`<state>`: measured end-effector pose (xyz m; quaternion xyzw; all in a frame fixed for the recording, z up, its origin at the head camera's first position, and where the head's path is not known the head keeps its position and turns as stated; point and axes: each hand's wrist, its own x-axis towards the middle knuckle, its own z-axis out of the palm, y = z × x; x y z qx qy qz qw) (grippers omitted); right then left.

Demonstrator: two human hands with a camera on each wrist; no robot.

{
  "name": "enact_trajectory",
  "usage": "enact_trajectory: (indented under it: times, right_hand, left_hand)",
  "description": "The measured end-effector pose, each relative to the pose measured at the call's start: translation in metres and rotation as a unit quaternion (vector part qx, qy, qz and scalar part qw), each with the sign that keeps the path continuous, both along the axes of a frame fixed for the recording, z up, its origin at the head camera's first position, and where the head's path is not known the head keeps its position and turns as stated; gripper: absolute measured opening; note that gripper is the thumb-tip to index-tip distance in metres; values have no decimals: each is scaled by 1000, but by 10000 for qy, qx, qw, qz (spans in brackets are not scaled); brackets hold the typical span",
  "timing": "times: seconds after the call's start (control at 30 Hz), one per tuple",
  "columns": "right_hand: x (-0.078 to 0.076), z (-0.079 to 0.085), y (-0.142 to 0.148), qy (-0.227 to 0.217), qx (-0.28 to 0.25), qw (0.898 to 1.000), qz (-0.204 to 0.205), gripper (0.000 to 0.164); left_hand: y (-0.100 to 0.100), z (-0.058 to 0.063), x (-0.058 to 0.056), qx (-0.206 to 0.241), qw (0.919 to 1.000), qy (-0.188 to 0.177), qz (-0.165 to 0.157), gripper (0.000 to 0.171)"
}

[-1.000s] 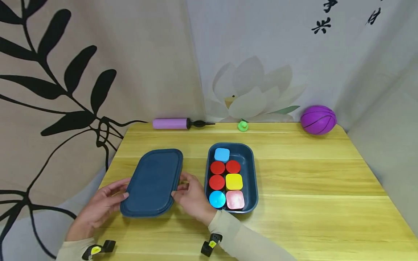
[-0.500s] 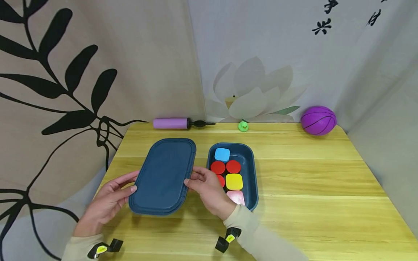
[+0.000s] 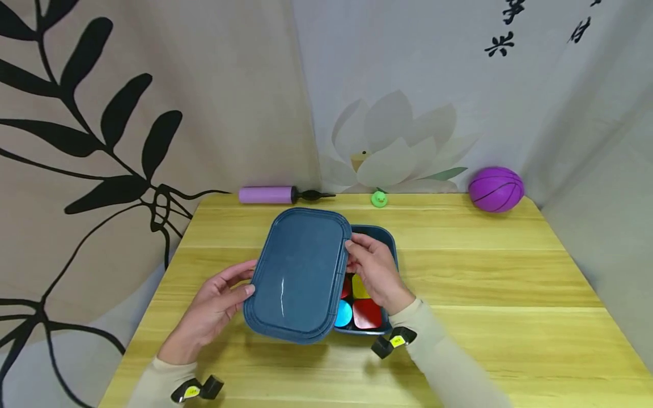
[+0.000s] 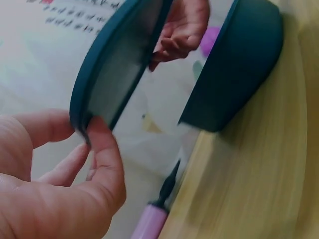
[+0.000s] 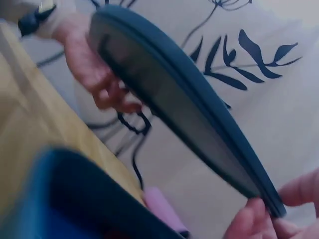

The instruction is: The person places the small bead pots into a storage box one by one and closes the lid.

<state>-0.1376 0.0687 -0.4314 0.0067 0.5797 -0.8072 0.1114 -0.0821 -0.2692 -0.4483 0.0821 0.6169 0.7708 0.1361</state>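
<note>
A dark blue rectangular lid [image 3: 298, 272] with rounded corners is held in the air between both hands. My left hand [image 3: 211, 311] pinches its left edge, thumb on top and fingers beneath; the left wrist view shows this grip on the lid's rim [image 4: 94, 64]. On the opposite edge my right hand [image 3: 377, 275] pinches the lid the same way. The matching blue box [image 3: 374, 231] stands on the table, its left part hidden behind the lid. Inside it show a light blue round piece [image 3: 344, 313], a red-looking square piece [image 3: 367, 314] and part of a yellow one [image 3: 359, 288].
Along the back of the wooden table [image 3: 490, 317] lie a purple hand pump [image 3: 267, 195], a small green duck [image 3: 379, 198] and a purple ball [image 3: 496, 190]. A printed curtain [image 3: 229, 102] hangs right behind them.
Both hands have lifted the lid and carried it right, from beside the box to partly over it. The lid now covers the box's left side in the head view.
</note>
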Motion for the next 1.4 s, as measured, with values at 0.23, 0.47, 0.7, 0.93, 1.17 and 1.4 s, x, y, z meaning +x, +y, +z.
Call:
enact_trajectory:
  times: [0.23, 0.47, 0.7, 0.93, 1.17, 1.4]
  right_hand:
    - [-16, 29, 42, 421, 570, 9975, 72, 37]
    - [-18, 66, 68, 1238, 1081, 9863, -143, 35]
    - [-7, 86, 90, 2058, 1846, 9610, -8, 34]
    - [3, 79, 106, 2769, 1848, 9417, 489, 36]
    - [6, 56, 121, 2615, 1991, 9406, 846, 35]
    - [6, 35, 120, 1999, 2204, 9536, 460, 36]
  left_hand:
    - [34, 7, -15, -560, 9982, -201, 122, 54]
    - [67, 20, -42, -1080, 9934, 85, 384, 44]
    - [87, 31, -70, -1562, 9831, 436, 848, 34]
    - [95, 34, -88, -1092, 9909, 472, 625, 36]
    - [99, 30, -96, -99, 9999, 118, 5, 47]
    - [103, 26, -91, -325, 9982, 226, -441, 60]
